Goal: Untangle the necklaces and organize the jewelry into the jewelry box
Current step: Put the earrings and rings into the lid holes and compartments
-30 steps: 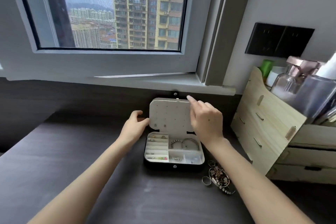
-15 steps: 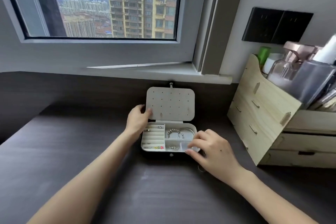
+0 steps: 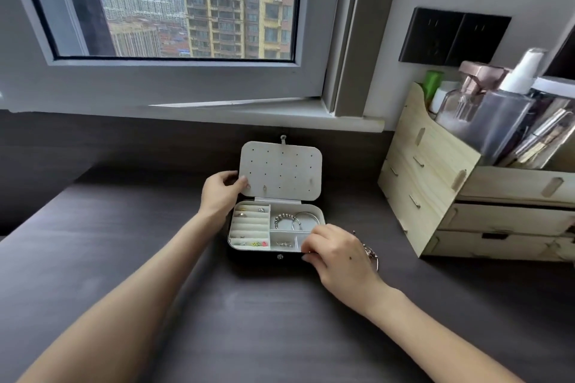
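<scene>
Jewelry box [image 3: 264, 256] stands open on the dark surface [image 3: 217, 305] below the window [image 3: 174, 3], its long axis running left to right in front of the person and its lid [image 3: 280, 169] upright at the far side. The left hand [image 3: 221, 193] grips the lid by its left edge, thumb on the pale inner face. The right hand [image 3: 339, 255] hovers at the box's front right corner, fingers [image 3: 311, 247] curled down over the front right compartment; whether they pinch a piece cannot be told. The tangle of necklaces [image 3: 371, 253] lies on the surface just right of the box, mostly hidden behind that hand, with only a few links and a curved strand showing. Bracelets [image 3: 295, 219] sit in the rear right compartment, rings [image 3: 249, 213] in the left slots. The tangle lies on the right hand's side and well apart from the left, so the next pick likely falls to the right hand, reaching rightward.
</scene>
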Demonstrator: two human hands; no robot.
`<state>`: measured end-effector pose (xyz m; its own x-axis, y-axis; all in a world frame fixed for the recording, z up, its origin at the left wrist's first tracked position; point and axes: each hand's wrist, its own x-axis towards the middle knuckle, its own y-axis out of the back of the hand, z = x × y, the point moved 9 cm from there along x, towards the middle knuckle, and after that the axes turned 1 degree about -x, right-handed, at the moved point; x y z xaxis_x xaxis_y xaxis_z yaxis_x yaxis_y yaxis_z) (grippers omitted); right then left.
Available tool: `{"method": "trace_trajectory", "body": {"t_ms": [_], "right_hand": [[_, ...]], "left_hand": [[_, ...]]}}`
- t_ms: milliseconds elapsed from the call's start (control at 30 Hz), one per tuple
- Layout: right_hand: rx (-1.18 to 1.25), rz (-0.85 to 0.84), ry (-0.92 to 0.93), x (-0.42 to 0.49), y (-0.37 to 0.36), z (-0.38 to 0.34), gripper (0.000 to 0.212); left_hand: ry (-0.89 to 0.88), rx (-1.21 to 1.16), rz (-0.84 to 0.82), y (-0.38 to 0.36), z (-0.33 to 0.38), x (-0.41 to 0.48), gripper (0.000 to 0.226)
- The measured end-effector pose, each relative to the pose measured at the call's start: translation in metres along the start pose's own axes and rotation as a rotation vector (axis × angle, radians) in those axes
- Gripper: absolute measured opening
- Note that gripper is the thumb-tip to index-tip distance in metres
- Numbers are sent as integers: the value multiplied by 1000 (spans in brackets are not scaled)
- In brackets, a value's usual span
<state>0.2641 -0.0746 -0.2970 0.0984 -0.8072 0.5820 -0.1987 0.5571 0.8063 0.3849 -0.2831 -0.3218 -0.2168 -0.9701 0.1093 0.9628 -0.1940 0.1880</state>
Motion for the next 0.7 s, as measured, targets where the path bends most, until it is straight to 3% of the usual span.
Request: {"method": "trace_trajectory", "body": {"t_ms": [200, 333, 467, 533, 700], "right_hand": [[48, -36, 170, -18, 17, -61, 13], [78, -89, 209, -33, 19, -87, 6], [117, 50, -66, -42, 47, -42, 15], [-54, 96, -241, -49, 58, -2, 12], [-358, -103, -456, -62, 39, 54, 26]], "left_hand": [[-39, 15, -30, 34, 6, -46, 11], [8, 129, -23, 54, -10, -68, 12], [-28, 299, 26, 62, -11, -87, 21], [-49, 342, 47, 62, -7, -93, 25], [-81, 405, 89, 60, -2, -96, 29]]}}
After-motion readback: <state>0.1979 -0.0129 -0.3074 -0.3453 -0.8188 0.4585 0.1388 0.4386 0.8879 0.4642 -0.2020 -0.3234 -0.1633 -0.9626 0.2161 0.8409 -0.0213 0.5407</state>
